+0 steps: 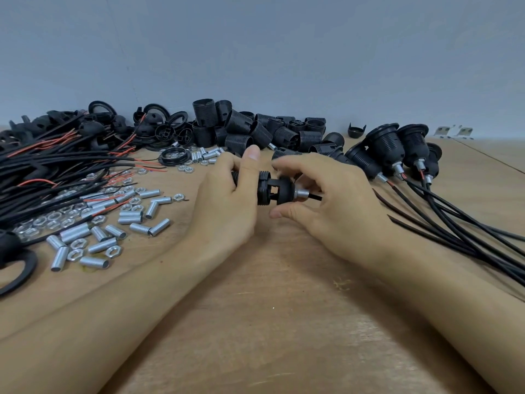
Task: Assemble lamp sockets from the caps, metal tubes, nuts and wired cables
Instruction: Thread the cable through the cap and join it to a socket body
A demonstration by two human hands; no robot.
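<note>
Step in hand, as I read it: joining the threaded socket body to the cap end of one lamp socket [272, 191], held just above the counter [284, 322] at centre frame. Left hand [227, 200] wraps the ribbed body, fingers curled round it, thumb up on top. Right hand [326, 200] is at the cap end, thumb & forefinger curled close on either side of the cap; whether they actually pinch it or only hover I can't tell. A short metal tube [301, 193] sticks out of the cap w/ a black cable [315, 197] running out of it under the right palm.

Supplies: loose metal tubes [99, 231] & hex nuts [75, 254] lower left; wired cables [56, 163] w/ red ends at left; threaded bodies [255, 129] piled top centre; finished sockets [397, 149] w/ cables trailing off at right.

Next move, prob.: twist body & cap against each other until seated. Needs the two parts kept coaxial so threads don't cross, left hand holding firm while right turns, cable free to rotate and not kink. Then onto the finished group at right. Plenty of parts left, so the task is far from done.
</note>
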